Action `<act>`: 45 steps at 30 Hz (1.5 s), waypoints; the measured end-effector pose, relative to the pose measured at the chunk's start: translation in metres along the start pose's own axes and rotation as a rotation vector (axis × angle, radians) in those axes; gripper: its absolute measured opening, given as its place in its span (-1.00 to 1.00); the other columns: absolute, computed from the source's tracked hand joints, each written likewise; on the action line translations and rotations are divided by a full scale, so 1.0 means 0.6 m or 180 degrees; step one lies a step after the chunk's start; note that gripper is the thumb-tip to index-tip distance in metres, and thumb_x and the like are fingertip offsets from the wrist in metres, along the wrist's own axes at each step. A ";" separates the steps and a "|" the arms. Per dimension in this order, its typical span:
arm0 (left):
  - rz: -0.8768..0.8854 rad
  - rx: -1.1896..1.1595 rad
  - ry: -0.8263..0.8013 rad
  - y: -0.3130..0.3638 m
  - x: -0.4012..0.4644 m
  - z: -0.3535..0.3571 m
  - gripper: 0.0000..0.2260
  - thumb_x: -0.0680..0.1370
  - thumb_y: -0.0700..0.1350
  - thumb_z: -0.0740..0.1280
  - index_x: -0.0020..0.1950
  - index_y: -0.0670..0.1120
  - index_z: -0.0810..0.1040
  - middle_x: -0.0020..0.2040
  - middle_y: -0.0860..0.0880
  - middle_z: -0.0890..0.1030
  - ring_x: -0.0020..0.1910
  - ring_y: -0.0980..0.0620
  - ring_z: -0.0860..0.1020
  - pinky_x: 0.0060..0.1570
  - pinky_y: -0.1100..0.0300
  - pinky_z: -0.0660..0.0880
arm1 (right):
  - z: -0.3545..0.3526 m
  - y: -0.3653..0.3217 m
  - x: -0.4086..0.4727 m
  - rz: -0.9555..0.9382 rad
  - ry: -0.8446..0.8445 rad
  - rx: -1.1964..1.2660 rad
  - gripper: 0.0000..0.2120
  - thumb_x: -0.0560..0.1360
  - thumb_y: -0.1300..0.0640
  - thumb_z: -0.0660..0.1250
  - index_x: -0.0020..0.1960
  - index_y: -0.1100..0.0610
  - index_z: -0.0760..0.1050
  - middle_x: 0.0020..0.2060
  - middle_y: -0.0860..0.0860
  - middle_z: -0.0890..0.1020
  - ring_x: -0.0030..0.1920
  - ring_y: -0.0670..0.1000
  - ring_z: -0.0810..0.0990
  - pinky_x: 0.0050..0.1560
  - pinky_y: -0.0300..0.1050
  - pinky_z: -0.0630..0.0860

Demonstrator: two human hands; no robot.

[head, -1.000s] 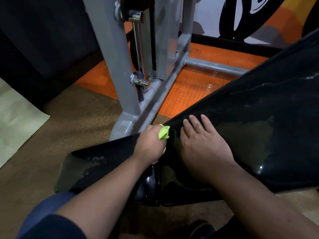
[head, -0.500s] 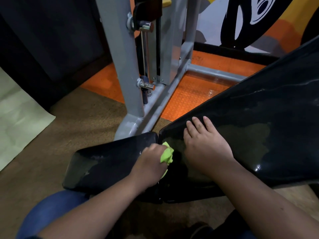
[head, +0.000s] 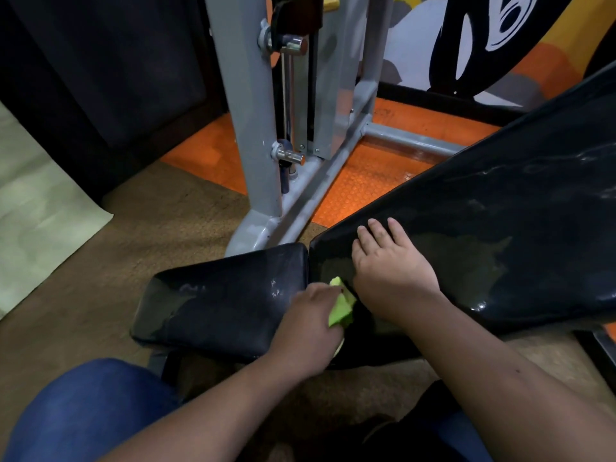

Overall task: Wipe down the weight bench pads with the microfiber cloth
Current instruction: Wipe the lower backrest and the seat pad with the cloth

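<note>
A small black seat pad lies low in the middle, with damp streaks on it. A long black back pad slopes up to the right from the gap beside it. My left hand grips a bunched lime-green microfiber cloth and holds it in the gap between the two pads, near their front edge. Most of the cloth is hidden under my fingers. My right hand rests flat on the lower end of the back pad, fingers straight and pointing away from me.
A grey steel machine frame with chrome pins stands just behind the pads on orange rubber flooring. Brown carpet lies to the left, with a pale sheet at the far left. My knee in blue jeans is at the bottom left.
My left hand has drawn the cloth along the gap between the pads, from their far edge toward me. My right hand has stayed on the back pad.
</note>
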State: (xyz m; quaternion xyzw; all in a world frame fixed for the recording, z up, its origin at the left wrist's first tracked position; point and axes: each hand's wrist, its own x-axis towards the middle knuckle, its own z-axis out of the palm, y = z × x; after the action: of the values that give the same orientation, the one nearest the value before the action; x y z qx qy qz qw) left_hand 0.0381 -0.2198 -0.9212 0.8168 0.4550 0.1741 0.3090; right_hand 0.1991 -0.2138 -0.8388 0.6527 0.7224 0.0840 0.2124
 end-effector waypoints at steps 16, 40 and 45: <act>0.0057 0.0712 -0.0159 -0.029 -0.056 0.006 -0.50 0.46 -0.05 0.30 0.40 0.03 0.37 0.34 0.04 0.39 0.23 -0.05 0.38 0.20 -0.02 0.42 | 0.004 -0.009 -0.007 -0.0043 -0.0039 -0.0089 -0.44 0.65 0.04 -0.14 0.59 0.22 -0.04 0.60 0.17 -0.02 0.59 0.19 -0.15 0.54 0.22 -0.23; 0.0836 0.2423 -0.0970 -0.084 -0.116 -0.013 -0.34 0.24 0.06 0.49 0.31 -0.07 0.46 0.26 -0.13 0.50 0.06 -0.19 0.49 -0.01 -0.11 0.50 | 0.005 -0.012 -0.009 -0.0025 0.0042 0.0003 -0.47 0.66 0.04 -0.16 0.59 0.20 0.01 0.60 0.16 0.02 0.59 0.18 -0.13 0.54 0.20 -0.23; 0.0261 0.2237 -0.0454 -0.056 -0.061 -0.021 -0.54 0.43 -0.03 0.32 0.34 0.02 0.41 0.31 -0.05 0.40 0.19 -0.16 0.37 0.15 -0.06 0.34 | 0.004 -0.014 -0.008 -0.0017 0.0059 -0.0046 -0.47 0.66 0.04 -0.17 0.59 0.20 -0.01 0.60 0.16 0.01 0.59 0.19 -0.13 0.54 0.21 -0.23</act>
State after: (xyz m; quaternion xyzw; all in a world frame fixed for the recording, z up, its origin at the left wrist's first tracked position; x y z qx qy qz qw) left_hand -0.0096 -0.2332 -0.9346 0.9008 0.4313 -0.0382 0.0330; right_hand 0.1930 -0.2202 -0.8433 0.6484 0.7255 0.0947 0.2106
